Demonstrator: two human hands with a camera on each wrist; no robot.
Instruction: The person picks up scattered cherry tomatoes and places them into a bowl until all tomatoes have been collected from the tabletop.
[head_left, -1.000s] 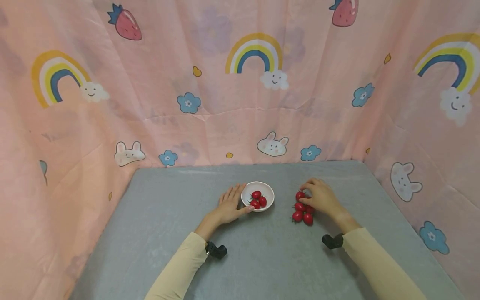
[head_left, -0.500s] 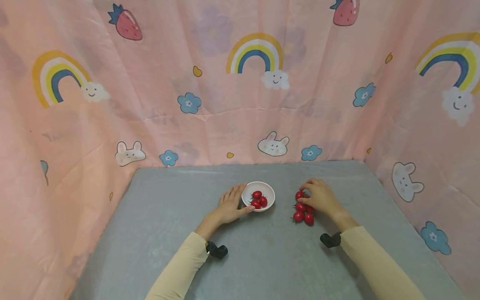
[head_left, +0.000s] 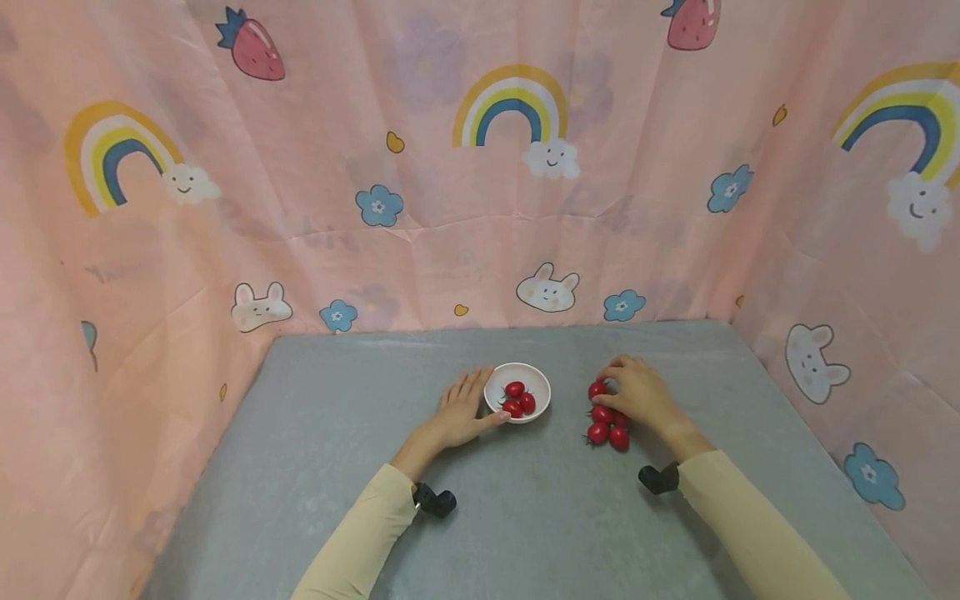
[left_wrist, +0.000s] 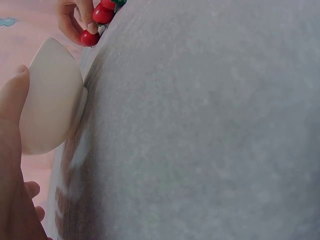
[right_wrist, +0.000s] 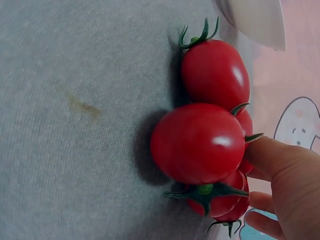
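A small white bowl (head_left: 542, 403) holds 3 red cherry tomatoes (head_left: 528, 403) with green stems. My left hand (head_left: 459, 414) rests against the bowl's left side, its fingers straight and its thumb at the near rim. In the left wrist view the thumb (left_wrist: 15, 95) touches the bowl's wall. To the right, my right hand (head_left: 642, 398) pinches the farthest cherry tomato (head_left: 597, 390) of a small group between thumb and fingers. Several other cherry tomatoes (right_wrist: 197, 144) lie close together on the table just nearer than that hand, partly hidden under it.
The grey table (head_left: 525, 517) runs back to a pink printed curtain (head_left: 450, 250), which also encloses the left and right sides. A gap of table separates the bowl from the tomato group. A black wrist camera (head_left: 435, 500) sits on each wrist.
My right hand has shifted very slightly left with the pinched cherry tomato, away from the others. My left hand and the bowl keep their place.
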